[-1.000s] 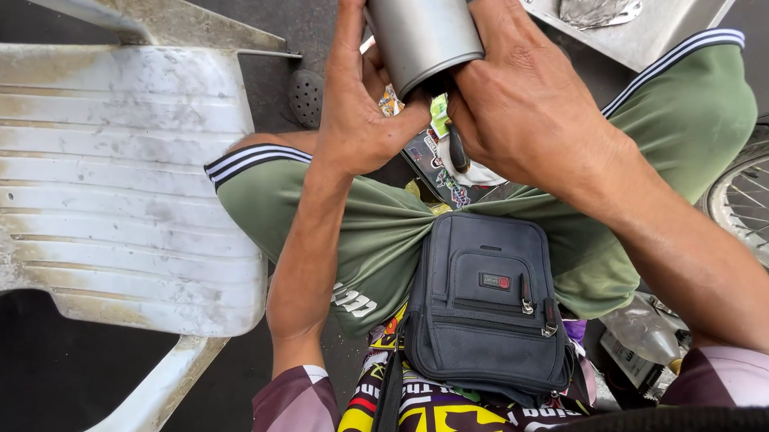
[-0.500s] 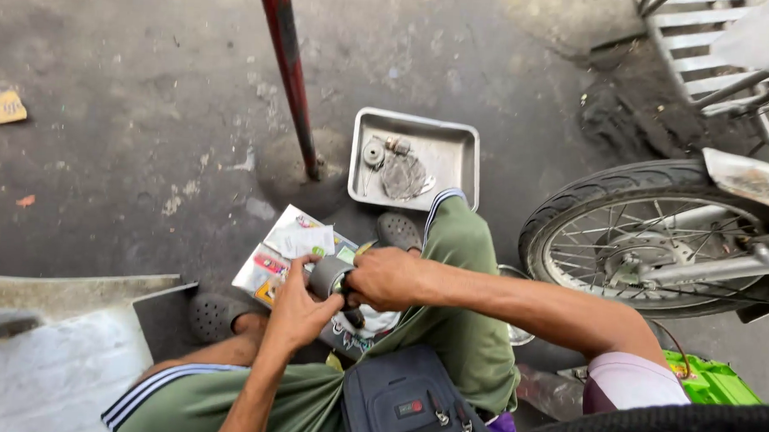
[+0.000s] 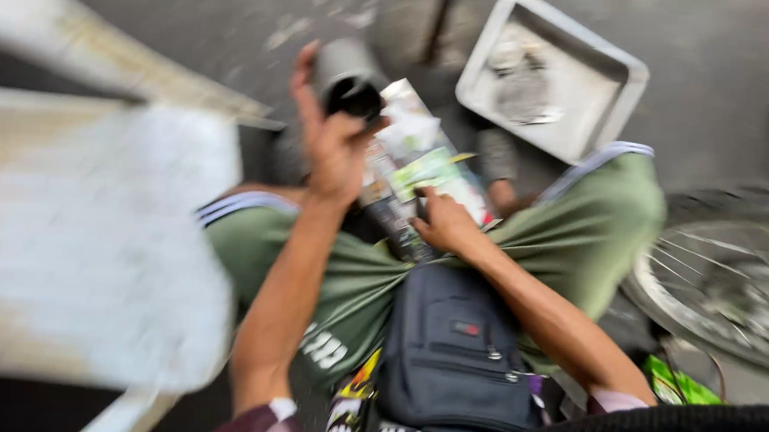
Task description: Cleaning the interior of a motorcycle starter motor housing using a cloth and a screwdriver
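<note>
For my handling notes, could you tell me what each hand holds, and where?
Left hand grips the grey cylinder around its side; right hand holds nothing visible.

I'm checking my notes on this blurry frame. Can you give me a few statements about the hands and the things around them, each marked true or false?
1. The left hand holds a dark metal cylinder. True.
2. The right hand holds the cylinder too. False: it rests lower, by the printed paper.
3. The grey metal tray sits on the person's lap. False: it lies on the ground ahead.
4. A dark pouch hangs at the person's waist. True.
5. A spoked wheel is at the right. True.
</note>
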